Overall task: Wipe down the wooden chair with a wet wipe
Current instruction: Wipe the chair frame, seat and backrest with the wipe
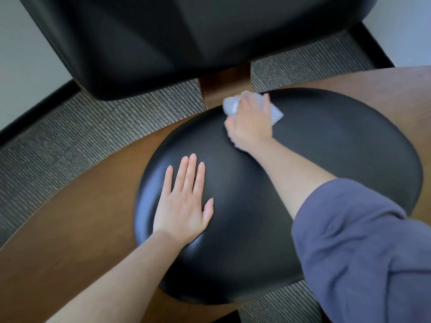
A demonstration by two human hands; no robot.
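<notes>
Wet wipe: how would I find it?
Find the round black leather seat cushion on the brown wooden chair. At its far edge, the right hand grips a crumpled pale grey wet wipe. Nothing else there is pale and crumpled.

Office-like room, ribbed grey carpet tiles [70, 136] (the commercial kind), black skirting [35, 111], white wall [23, 61]

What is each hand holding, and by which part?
The right hand grips the bunched wet wipe around its middle. The left hand holds nothing, flat on the seat cushion.
</notes>
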